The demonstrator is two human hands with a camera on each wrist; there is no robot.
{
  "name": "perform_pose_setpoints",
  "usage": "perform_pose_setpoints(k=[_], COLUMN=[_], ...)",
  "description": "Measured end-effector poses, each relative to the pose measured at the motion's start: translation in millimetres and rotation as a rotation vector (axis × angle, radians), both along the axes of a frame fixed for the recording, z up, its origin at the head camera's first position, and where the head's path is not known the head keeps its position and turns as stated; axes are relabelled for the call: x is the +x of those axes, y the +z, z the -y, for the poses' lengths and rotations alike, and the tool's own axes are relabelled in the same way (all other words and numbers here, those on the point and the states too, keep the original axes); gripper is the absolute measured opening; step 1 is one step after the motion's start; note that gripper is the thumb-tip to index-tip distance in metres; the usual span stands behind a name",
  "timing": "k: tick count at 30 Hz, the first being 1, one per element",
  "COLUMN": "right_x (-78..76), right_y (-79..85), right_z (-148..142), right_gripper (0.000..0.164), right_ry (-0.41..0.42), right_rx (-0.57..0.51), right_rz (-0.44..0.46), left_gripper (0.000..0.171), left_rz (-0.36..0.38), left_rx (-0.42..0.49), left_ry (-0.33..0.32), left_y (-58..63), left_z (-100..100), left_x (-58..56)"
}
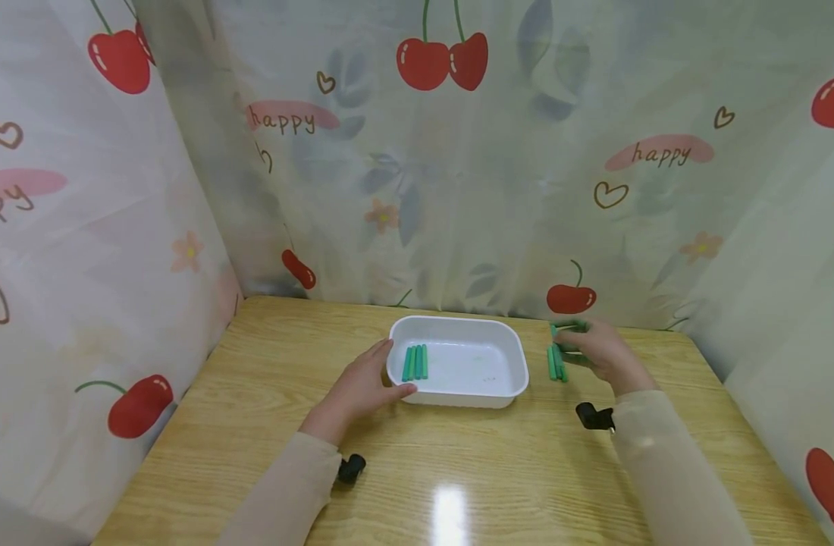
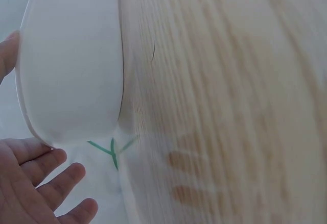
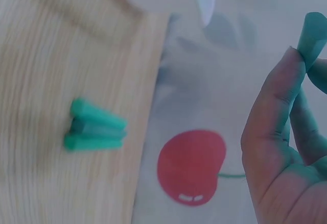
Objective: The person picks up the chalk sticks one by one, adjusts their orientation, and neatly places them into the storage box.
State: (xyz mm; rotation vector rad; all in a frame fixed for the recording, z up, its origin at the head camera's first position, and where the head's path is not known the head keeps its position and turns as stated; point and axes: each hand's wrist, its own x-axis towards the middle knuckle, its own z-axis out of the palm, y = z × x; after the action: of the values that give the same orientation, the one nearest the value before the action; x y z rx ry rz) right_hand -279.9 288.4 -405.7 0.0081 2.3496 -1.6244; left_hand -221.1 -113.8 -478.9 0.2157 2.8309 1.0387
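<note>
My splayed left hand (image 1: 358, 387) touches white plastic tub (image 1: 470, 365); right hand (image 1: 600, 352) pinches green rod (image 3: 311, 39); four rods (image 1: 418, 362) in, three rods (image 1: 558, 364) remain.

A white plastic tray (image 1: 465, 399), rectangular with rounded corners, sits upright between the two hands, its long sides running left to right. The left hand (image 1: 362, 387) touches its left end, thumb at the near rim. Inside, close to that hand, four slim green sticks (image 1: 418, 362) lie side by side in a neat row, lighter and darker shades alternating; the rest of the tray floor shows a few faint specks. Another green stick (image 3: 312, 38) is pinched between the fingertips of the right hand (image 1: 597, 349). Beside that hand, outside the tray, three loose sticks (image 1: 552, 364) lie close together, the middle one darker.
</note>
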Motion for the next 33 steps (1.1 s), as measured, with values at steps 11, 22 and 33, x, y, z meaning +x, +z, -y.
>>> perform_pose_setpoints(k=[11,22,33], right_x=[1.8,-5.7,-11.0], right_y=[10.4,4.2,-2.0], right_z=[32,63,105], right_gripper=[0.056,0.05,0.028], right_ry=[-0.011,-0.029,-0.054], right_rx=[-0.177,-0.26,-0.435], right_rz=[0.018,0.02,0.061], left_gripper=[0.109,0.109,0.108], left_rz=[-0.002,-0.004,-0.004], left_rx=[0.001,0.0,0.006], left_ry=[-0.002,-0.001,0.003], left_y=[-1.9,-1.6,-2.0], left_z=[0,0,0], left_x=[-0.6,0.3,-0.2])
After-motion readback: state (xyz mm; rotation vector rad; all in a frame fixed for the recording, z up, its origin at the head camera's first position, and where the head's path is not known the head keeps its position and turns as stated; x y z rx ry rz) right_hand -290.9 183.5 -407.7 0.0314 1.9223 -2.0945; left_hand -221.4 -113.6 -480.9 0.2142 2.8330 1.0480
